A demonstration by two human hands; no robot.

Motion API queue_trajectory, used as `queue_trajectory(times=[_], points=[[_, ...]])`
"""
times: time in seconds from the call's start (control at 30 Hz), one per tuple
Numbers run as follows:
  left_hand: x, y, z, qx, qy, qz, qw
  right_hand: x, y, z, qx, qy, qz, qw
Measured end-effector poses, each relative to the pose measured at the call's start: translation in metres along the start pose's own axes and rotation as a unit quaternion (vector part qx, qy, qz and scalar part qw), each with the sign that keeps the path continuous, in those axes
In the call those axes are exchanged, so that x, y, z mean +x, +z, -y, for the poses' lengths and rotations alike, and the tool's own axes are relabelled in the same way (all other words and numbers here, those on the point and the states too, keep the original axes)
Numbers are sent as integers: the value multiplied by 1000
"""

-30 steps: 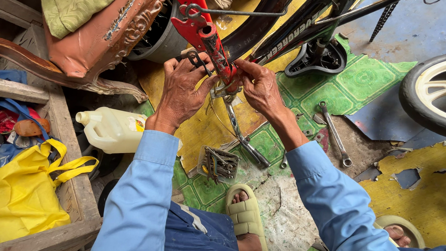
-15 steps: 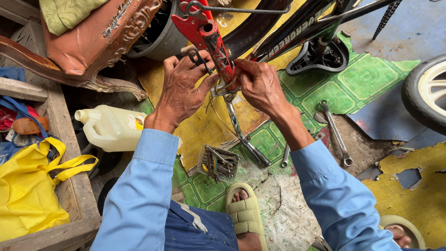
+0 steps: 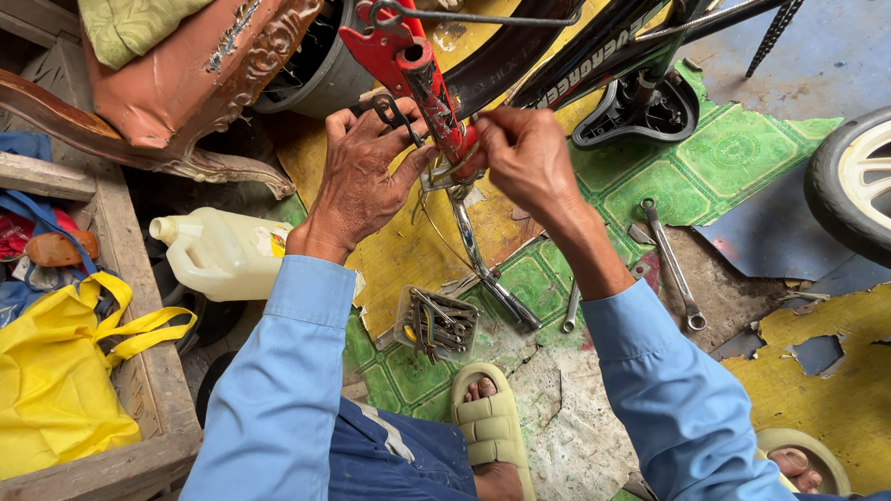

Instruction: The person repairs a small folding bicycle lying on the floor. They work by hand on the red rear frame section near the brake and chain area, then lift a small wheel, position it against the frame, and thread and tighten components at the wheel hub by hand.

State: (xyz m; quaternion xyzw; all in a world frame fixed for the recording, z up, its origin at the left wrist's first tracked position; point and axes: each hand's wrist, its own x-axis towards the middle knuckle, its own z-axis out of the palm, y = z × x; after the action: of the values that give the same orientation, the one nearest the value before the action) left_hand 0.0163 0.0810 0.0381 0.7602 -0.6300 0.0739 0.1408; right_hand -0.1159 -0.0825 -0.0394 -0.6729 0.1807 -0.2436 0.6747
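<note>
My left hand (image 3: 361,172) and my right hand (image 3: 526,156) meet at the lower end of a red bicycle frame tube (image 3: 406,53). Both sets of fingers pinch around a small metal fitting (image 3: 439,175) where the chrome kickstand (image 3: 475,257) joins the frame. The kickstand slants down to the floor. What exactly each fingertip grips is hidden by the hands. Both sleeves are light blue.
A small tray of tools (image 3: 436,323) lies on the floor below the hands. Spanners (image 3: 673,262) lie to the right. A white jug (image 3: 223,254), a yellow bag (image 3: 34,383), a wooden crate (image 3: 149,388), a wheel (image 3: 874,184) and a black saddle (image 3: 644,109) surround me.
The hands stay at the same joint with slight finger shifts. The view has drifted a little; nothing is taken up or let go.
</note>
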Motion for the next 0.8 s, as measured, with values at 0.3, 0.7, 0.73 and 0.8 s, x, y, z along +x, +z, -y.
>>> queue_trajectory(times=[0.3,0.7,0.73,0.8], points=[[1,-2,-7,5,1,-9,1000,-2,-6,-15,6,26,11,1000],[0,-3,-9,4,-3,-4,1000,-22,-40,-6,-91,32,64,993],[0,-3,-9,2,-5,-4,1000,-24,-44,-2,-25,56,87,994],[-1,-3,-9,-1,-10,-4,1000,-29,-52,4,70,111,118,984]])
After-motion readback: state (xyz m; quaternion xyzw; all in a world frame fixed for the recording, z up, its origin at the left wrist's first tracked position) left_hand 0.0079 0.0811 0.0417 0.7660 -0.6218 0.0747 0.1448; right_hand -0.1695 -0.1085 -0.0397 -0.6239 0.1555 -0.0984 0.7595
